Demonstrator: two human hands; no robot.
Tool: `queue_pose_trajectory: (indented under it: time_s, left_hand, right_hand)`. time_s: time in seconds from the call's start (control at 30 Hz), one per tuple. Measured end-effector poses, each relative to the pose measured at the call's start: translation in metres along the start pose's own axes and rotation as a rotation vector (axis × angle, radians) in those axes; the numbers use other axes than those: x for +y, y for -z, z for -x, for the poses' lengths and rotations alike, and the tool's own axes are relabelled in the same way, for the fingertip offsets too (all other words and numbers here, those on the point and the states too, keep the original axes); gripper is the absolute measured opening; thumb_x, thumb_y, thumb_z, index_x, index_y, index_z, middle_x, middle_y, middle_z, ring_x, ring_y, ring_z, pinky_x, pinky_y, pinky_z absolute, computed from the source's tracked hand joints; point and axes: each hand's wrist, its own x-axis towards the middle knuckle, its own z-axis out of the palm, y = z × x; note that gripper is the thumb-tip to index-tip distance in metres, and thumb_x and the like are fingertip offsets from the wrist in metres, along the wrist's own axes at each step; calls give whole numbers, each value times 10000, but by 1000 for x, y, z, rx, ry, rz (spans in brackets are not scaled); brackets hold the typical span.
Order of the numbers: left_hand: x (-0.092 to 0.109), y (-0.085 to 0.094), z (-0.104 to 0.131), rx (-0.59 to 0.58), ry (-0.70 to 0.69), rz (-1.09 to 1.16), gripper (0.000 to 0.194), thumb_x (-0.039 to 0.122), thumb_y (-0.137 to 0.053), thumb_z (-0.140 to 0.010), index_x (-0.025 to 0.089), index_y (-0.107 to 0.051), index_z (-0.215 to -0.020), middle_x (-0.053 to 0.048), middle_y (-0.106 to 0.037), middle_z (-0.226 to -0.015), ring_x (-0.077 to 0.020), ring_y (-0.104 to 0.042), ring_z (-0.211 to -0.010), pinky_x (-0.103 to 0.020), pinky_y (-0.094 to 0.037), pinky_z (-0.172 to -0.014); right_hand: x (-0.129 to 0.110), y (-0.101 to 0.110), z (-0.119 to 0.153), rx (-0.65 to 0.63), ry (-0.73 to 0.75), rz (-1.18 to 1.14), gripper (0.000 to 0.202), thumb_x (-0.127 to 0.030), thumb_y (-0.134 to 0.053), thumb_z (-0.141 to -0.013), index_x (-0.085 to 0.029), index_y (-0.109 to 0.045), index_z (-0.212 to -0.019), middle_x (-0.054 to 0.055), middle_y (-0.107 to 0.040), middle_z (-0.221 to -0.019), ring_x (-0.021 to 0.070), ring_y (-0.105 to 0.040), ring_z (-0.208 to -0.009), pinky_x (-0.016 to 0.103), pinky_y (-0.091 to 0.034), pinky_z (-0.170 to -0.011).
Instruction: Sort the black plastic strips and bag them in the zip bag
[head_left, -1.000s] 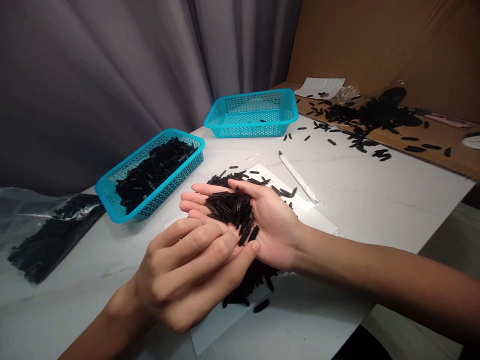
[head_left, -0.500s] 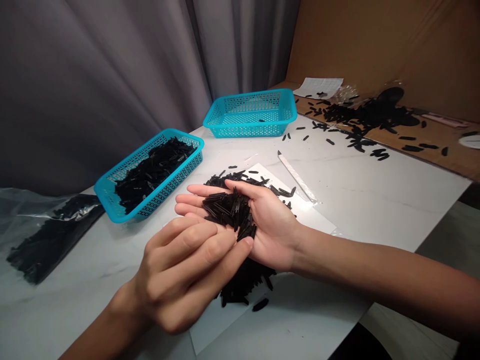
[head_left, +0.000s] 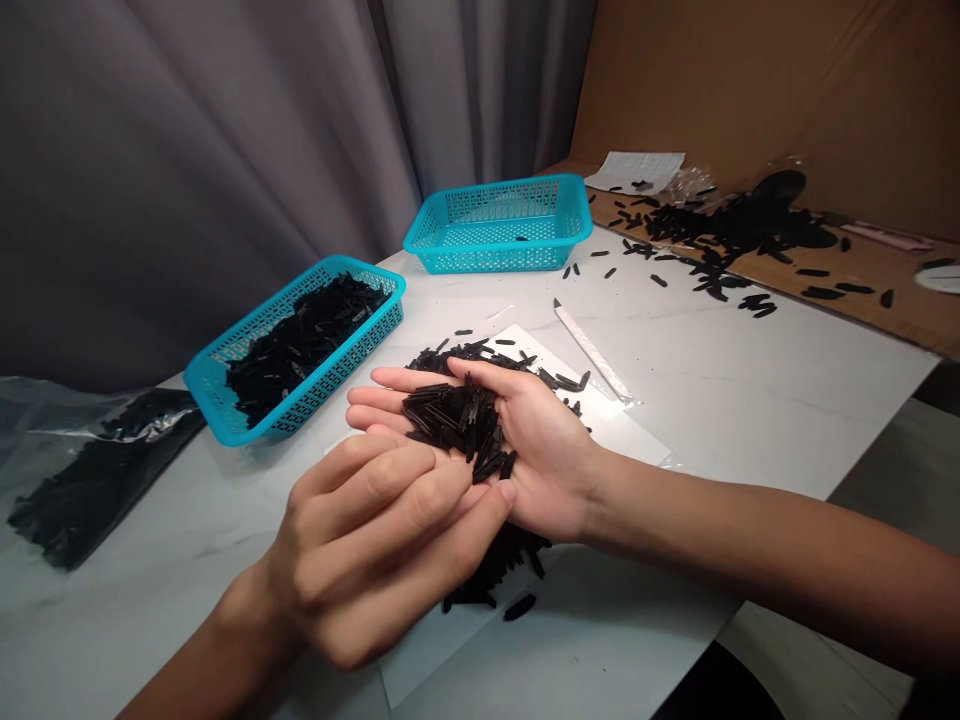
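Observation:
My right hand (head_left: 551, 455) lies palm up with its fingers nearly straight, cradling a loose heap of thin black strips (head_left: 457, 420). Over the near edge of that palm, my left hand (head_left: 375, 550) is bent with its fingers curled. One left fingertip touches the palm beside the strips; whatever the other left fingertips hold is hidden. Beneath both hands, more small black pieces (head_left: 495, 565) are piled on a white sheet (head_left: 431, 655), partly covered by the hands.
A blue basket (head_left: 401, 318) full of black pieces stands at left, beside a clear plastic bag (head_left: 97, 480) of dark material. Farther back is another blue basket (head_left: 495, 262). A craft knife (head_left: 592, 350) lies on the white table (head_left: 750, 400); black pieces (head_left: 735, 230) are scattered at the right rear.
The extended left fingertip has slid slightly right along my right palm, and the strips beside it have shifted a little. The view has moved slightly.

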Motion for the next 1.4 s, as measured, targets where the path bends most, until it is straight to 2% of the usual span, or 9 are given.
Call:
queue_pose_trajectory:
  time_s: [0.5,0.73,0.83,0.97,1.1,1.2,1.27,1.33,1.4]
  left_hand:
    - [-3,7,-2,-59,-80,-77,184,38,-648,-910,158,-775,-968,-32,-734,-887,-161,-679,-858,-318,-526,-782]
    - [-9,-4,7,49,-150,-90,251,60,-514,-988,140,-752,-996,-39,-740,-936,-160,-696,-922,-288,-569,-753]
    - [-9,-5,8,22,-187,-89,237,65,-514,-988,118,-739,-1043,-61,-744,-972,-196,-716,-965,-324,-607,-804]
    - [-8,-2,6,-49,-275,-86,216,60,-598,-930,22,-727,-1100,-141,-750,-1006,-264,-734,-949,-383,-633,-841]
    - [-6,-2,7,-92,-310,-137,232,39,-564,-935,25,-717,-1110,-122,-765,-991,-260,-747,-939,-378,-637,-823]
    - [-4,-4,6,-63,-231,-141,284,37,-457,-981,76,-723,-1071,-86,-769,-994,-233,-755,-929,-358,-635,-802]
    - [0,-4,1,-13,-110,-44,226,51,-518,-969,75,-739,-1006,-82,-775,-932,-209,-754,-852,-324,-634,-760]
    - [4,-3,-7,46,118,107,127,45,-640,-903,97,-755,-924,-54,-774,-838,-170,-736,-768,-284,-628,-738]
    - [6,-1,-12,83,417,242,120,51,-722,-843,159,-763,-874,-3,-774,-795,-135,-726,-736,-247,-624,-744]
  right_hand:
    - [0,2,1,-22,29,34,487,-257,-278,-1043,4,-610,-1285,183,-750,-1140,199,-747,-1026,348,-494,-1093]
    - [0,3,0,-17,35,32,499,-265,-271,-1039,3,-626,-1266,182,-757,-1121,196,-748,-1009,342,-486,-1097]
    - [1,4,-1,-34,30,24,488,-266,-280,-1033,-3,-652,-1208,179,-763,-1090,194,-754,-985,322,-508,-1066]
    - [2,5,-1,-15,16,23,475,-254,-278,-1031,-13,-666,-1165,170,-769,-1046,184,-760,-935,306,-527,-1036]
    - [3,7,-2,17,14,48,478,-262,-284,-1031,-11,-668,-1164,171,-772,-1019,187,-760,-937,307,-521,-1043]
    - [4,7,-3,44,10,54,486,-271,-289,-1028,-7,-676,-1156,180,-770,-1032,191,-758,-936,317,-512,-1054]
    - [4,6,-4,78,3,50,490,-280,-296,-1024,-9,-685,-1152,182,-768,-1052,194,-755,-945,323,-507,-1058]
    - [5,5,-4,131,14,45,487,-281,-312,-1018,-9,-694,-1149,173,-771,-1038,190,-753,-924,313,-521,-1033]
    - [5,5,-4,181,42,50,481,-273,-322,-1019,-4,-694,-1163,161,-778,-980,175,-748,-853,289,-556,-962]
